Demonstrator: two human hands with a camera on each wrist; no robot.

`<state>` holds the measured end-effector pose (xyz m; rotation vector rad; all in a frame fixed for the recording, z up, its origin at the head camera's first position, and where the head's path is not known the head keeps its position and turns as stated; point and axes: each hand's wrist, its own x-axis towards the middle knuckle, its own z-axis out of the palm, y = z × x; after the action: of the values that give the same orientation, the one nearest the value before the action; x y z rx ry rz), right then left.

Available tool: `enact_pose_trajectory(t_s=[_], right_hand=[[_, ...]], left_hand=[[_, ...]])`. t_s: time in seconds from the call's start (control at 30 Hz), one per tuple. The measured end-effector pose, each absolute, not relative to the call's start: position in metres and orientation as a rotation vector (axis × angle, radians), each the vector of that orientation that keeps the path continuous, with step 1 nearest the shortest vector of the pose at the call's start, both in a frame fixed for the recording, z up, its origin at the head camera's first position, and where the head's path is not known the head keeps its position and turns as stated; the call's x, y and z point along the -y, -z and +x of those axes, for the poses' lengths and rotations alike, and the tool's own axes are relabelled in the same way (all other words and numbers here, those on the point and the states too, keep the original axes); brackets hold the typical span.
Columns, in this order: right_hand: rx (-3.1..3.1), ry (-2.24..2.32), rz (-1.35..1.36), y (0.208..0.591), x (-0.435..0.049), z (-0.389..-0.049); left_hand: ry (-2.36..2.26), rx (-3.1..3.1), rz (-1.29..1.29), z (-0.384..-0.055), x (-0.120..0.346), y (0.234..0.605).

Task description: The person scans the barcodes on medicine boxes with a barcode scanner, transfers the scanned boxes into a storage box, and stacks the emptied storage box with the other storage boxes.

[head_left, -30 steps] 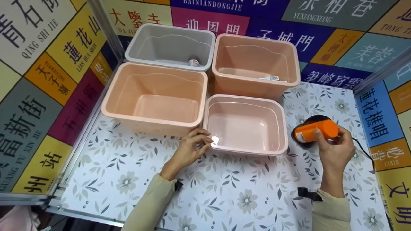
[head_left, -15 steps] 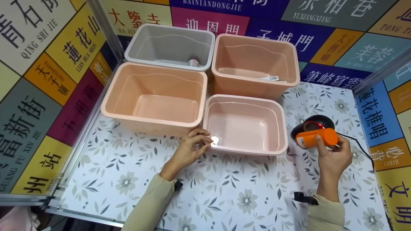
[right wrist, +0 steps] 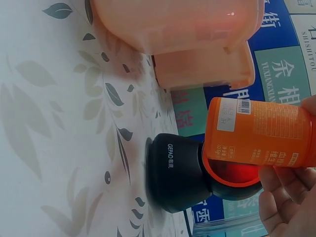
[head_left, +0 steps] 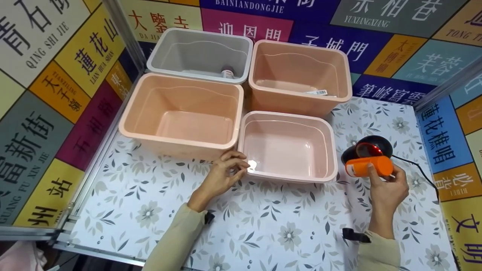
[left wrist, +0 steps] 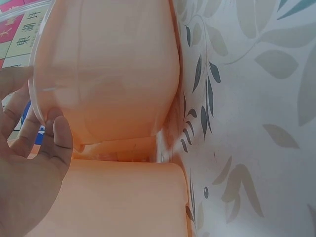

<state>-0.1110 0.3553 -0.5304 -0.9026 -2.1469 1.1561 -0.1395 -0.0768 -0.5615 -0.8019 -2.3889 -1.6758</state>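
Observation:
My right hand [head_left: 388,188] holds an orange vitamin bottle [head_left: 363,167] on its side, with the thumb along the near side by its cap end. In the right wrist view, the bottle's barcode label [right wrist: 243,106] faces that camera. Just behind the bottle stands a black barcode scanner [head_left: 382,143], whose round window glows red. My left hand [head_left: 222,173] rests at the front left corner of the pale pink bin [head_left: 290,177], fingers loosely bent. The left wrist view shows those fingers against the bin's rim [left wrist: 33,94].
Left of the pink bin stands a peach bin [head_left: 180,141]. Behind are a grey bin [head_left: 199,56] with a small bottle [head_left: 227,72], and another peach bin [head_left: 297,103] with a white labelled item [head_left: 317,92]. A cable [head_left: 416,165] runs right from the scanner.
My right hand has drawn the bottle toward me and slightly left, uncovering more of the scanner. Its window now shows red. My left hand has stayed put.

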Motion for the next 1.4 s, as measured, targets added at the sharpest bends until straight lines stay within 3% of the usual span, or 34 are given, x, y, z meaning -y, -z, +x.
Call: enact_pose_trajectory(t_s=[0.87,1.4], right_hand=[[2.128,-1.162,-0.835,0.521,-0.351,-0.110],[2.077,-1.178,-0.604,0.496,-0.341,-0.123]], left_hand=[[1.679,2.386,-0.801,-0.139,0.077,0.561],[1.650,2.386,-0.801,-0.139,0.077,0.560]])
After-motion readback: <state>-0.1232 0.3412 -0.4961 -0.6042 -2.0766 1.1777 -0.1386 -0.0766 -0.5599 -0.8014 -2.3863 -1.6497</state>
